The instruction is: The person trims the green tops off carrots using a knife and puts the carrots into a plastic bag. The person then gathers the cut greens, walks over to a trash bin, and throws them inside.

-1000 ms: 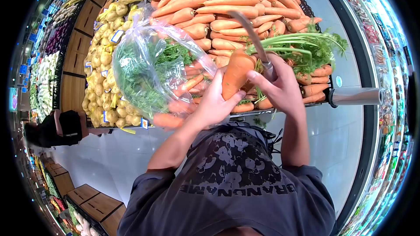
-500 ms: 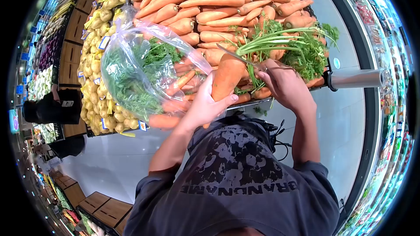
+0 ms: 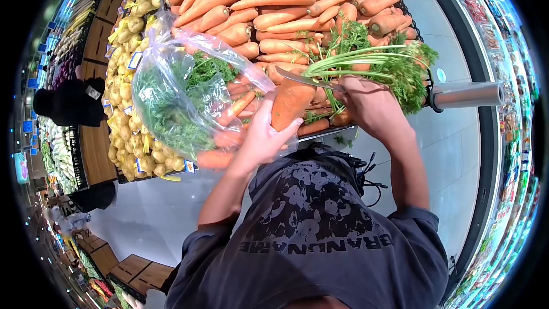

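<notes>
Evidently the left hand (image 3: pixel 264 136) clasps the carrot (image 3: pixel 291 107) near the frame's centre, and the right hand (image 3: pixel 372 104) grips a knife (image 3: pixel 309 80) whose blade seems to touch the crown beneath the green stalks (image 3: pixel 349 62); should it skid on that rounded top, it could nick the holding fingers

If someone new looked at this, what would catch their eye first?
Probably the big heap of orange carrots filling the top middle. Next, the knife in the right hand, set at the leafy end of the large carrot in the left hand. To their left sits a clear plastic bag of leafy carrots.
</notes>
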{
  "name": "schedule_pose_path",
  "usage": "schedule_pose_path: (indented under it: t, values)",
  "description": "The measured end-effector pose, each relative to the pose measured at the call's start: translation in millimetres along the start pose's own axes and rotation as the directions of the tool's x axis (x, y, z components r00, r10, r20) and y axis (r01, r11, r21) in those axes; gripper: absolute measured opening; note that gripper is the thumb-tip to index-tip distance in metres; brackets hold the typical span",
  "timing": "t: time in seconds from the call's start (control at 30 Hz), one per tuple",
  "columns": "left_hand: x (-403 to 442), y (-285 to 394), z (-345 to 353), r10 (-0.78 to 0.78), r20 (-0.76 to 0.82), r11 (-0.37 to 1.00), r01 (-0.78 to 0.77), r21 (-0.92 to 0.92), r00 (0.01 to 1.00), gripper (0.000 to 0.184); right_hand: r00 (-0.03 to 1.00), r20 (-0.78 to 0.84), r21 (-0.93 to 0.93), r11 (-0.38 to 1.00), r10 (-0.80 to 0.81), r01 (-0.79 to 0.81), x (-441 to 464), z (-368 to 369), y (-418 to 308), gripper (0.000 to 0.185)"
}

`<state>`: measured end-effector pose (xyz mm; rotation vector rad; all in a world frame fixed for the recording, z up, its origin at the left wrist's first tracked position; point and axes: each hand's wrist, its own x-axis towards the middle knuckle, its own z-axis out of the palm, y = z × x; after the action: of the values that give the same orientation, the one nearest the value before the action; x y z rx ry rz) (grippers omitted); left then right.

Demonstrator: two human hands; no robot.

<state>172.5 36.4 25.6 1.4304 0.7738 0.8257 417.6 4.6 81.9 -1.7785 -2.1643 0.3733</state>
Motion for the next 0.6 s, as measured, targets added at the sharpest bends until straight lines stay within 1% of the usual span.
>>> schedule_pose_path:
  t: [0.03, 0.07, 0.1, 0.13, 0.17, 0.2, 0.23, 0.3, 0.33, 0.37, 0.4, 0.43, 0.47, 0.5, 0.53, 0.57, 0.6]
  values:
    - [1, 1, -1, -0.038, -0.015, 0.999, 0.038, -0.014, 0.999, 0.062, 0.998, -0.064, -0.028, 1.0, -0.01, 0.008, 0, 3, -1, 0.021]
    - [1, 2, -2, -0.078, -0.029, 0.997, 0.078, -0.028, 0.997, 0.062, 0.998, -0.064, -0.051, 0.999, 0.002, -0.006, 2, 3, -3, 0.021]
    - [1, 1, -4, -0.077, -0.026, 0.997, 0.076, -0.026, 0.997, 0.062, 0.998, -0.067, -0.05, 0.999, 0.005, -0.008, 3, 4, -4, 0.021]
    - [3, 0, -8, 0.053, 0.061, 0.973, -0.065, 0.22, 0.997, 0.062, 0.996, -0.08, -0.114, 0.992, 0.045, -0.054, 5, 8, -2, 0.021]
    - [4, -1, -10, 0.156, 0.177, 0.872, -0.22, 0.436, 0.972, 0.061, 0.992, -0.095, -0.177, 0.979, 0.086, -0.102, 9, 14, 1, 0.021]
    - [5, 8, 3, 0.214, 0.292, 0.849, -0.325, 0.416, 0.932, 0.062, 0.965, -0.264, -0.066, 0.998, -0.016, -0.002, 15, 34, 27, 0.02]
    - [2, 10, 16, 0.225, 0.31, 0.877, -0.331, 0.349, 0.924, 0.065, 0.958, -0.284, -0.217, 0.976, -0.039, -0.024, 17, 33, 30, 0.022]
    - [4, 8, 26, 0.158, 0.247, 0.925, -0.231, 0.302, 0.956, 0.067, 0.969, -0.244, -0.164, 0.983, 0.04, -0.082, 16, 38, 27, 0.023]
    - [7, 9, 26, 0.163, 0.254, 0.924, -0.237, 0.299, 0.954, 0.067, 0.953, -0.3, -0.155, 0.984, 0.041, -0.091, 17, 43, 28, 0.023]
    - [9, 10, 26, 0.138, 0.182, 0.947, -0.184, 0.265, 0.974, 0.067, 0.928, -0.373, -0.07, 0.996, 0.024, -0.054, 15, 45, 25, 0.026]
    - [10, 10, 25, 0.106, 0.113, 0.965, -0.13, 0.228, 0.988, 0.068, 0.927, -0.37, -0.034, 0.997, 0.057, -0.074, 14, 45, 25, 0.027]
    - [11, 7, 23, 0.104, 0.121, 0.964, -0.13, 0.23, 0.987, 0.068, 0.927, -0.366, 0.003, 0.996, 0.086, -0.091, 13, 46, 25, 0.027]
    - [11, 0, 20, 0.103, 0.098, 0.976, -0.12, 0.182, 0.99, 0.069, 0.925, -0.368, 0.009, 0.996, 0.091, -0.094, 12, 47, 25, 0.027]
    - [12, 0, 17, 0.101, 0.074, 0.984, -0.111, 0.137, 0.992, 0.071, 0.93, -0.34, 0.067, 0.99, 0.141, -0.125, 12, 47, 24, 0.027]
    - [13, 5, 14, 0.111, 0.099, 0.974, -0.128, 0.187, 0.989, 0.072, 0.932, -0.31, 0.126, 0.98, 0.189, -0.157, 13, 47, 24, 0.026]
    - [13, 5, 11, 0.107, 0.101, 0.972, -0.126, 0.197, 0.989, 0.072, 0.93, -0.313, 0.135, 0.979, 0.191, -0.155, 13, 48, 23, 0.026]
    - [13, 6, 9, 0.063, 0.091, 0.979, -0.079, 0.188, 0.994, 0.072, 0.927, -0.312, 0.255, 0.958, 0.208, -0.13, 12, 49, 22, 0.025]
